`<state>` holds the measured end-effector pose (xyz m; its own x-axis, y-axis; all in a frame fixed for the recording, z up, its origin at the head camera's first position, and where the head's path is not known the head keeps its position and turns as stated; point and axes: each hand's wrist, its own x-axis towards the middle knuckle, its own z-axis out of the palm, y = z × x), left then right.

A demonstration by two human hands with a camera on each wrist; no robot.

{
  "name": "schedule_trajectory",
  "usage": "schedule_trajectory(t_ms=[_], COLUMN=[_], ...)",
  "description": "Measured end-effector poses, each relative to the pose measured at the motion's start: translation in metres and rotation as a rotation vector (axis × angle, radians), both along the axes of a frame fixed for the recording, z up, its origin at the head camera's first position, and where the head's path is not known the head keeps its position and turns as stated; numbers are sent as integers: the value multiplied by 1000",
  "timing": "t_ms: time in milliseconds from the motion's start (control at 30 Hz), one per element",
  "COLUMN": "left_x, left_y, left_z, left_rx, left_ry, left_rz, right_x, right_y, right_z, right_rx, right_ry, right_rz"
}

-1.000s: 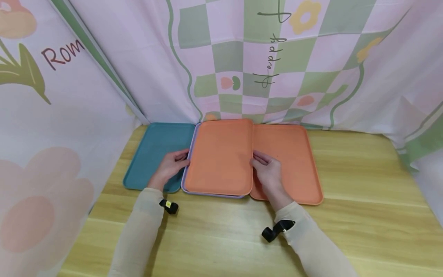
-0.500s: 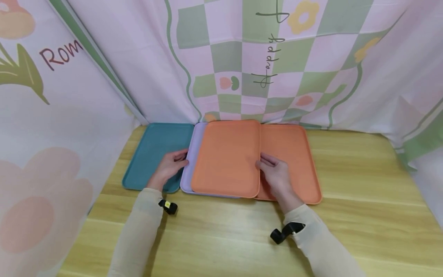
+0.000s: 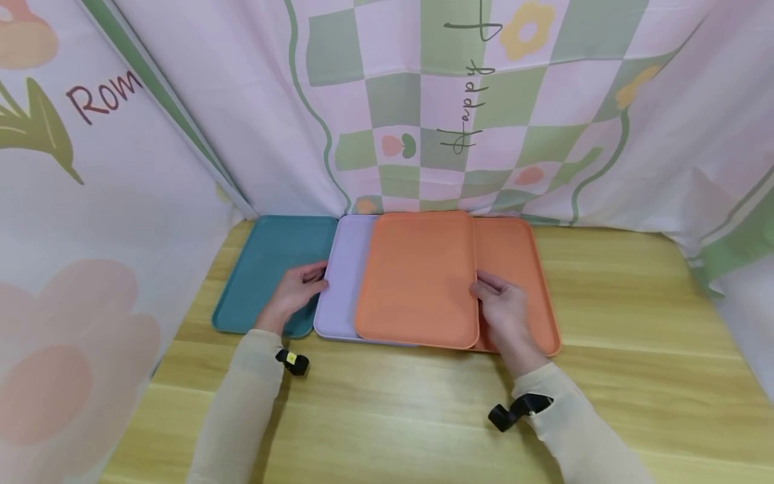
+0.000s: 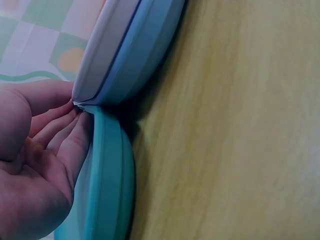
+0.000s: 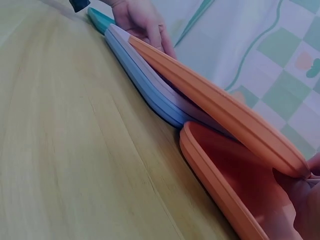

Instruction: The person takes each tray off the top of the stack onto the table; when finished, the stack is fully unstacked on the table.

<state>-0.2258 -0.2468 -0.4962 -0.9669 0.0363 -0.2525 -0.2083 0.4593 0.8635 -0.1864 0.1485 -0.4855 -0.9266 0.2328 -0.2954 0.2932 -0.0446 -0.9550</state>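
Observation:
My right hand (image 3: 504,309) pinches the right edge of the upper orange tray (image 3: 420,279). In the right wrist view this tray slants, its right side raised over the lower orange tray (image 5: 215,175). Its left part overlaps the lilac tray (image 3: 341,282), whose left strip shows. My left hand (image 3: 294,292) pinches the lilac tray's left edge, thumb at the rim and fingers by the teal tray's edge. A blue tray (image 5: 142,87) lies under the lilac one, visible only from the wrist views. The teal tray (image 3: 284,242) lies flat beneath my left hand.
The trays stand in a row at the back of the wooden table (image 3: 393,410), against a checked curtain (image 3: 459,134). Another printed curtain (image 3: 91,269) closes the left side. Bare wood lies in front of the trays and to their right.
My right hand has drawn the upper orange tray rightward, uncovering more of the lilac tray and covering more of the lower orange one. My left hand has stayed at the lilac tray's edge.

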Motion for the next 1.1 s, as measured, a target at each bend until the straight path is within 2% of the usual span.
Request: schedule_trajectory(t_ms=[367, 633, 867, 1100], left_x=[2, 3, 3, 5], left_y=[1, 0, 0, -2], left_z=[2, 0, -2, -2], left_rx=[-30, -27, -3, -31], left_ry=[-9, -8, -7, 10], left_rz=[6, 7, -4, 12], right_x=[2, 8, 11, 13], right_y=[29, 56, 80, 105], right_z=[3, 6, 10, 14], right_rx=[32, -45, -7, -128], right_ry=[-4, -14, -30, -13], right_rz=[-63, -75, -93, -87])
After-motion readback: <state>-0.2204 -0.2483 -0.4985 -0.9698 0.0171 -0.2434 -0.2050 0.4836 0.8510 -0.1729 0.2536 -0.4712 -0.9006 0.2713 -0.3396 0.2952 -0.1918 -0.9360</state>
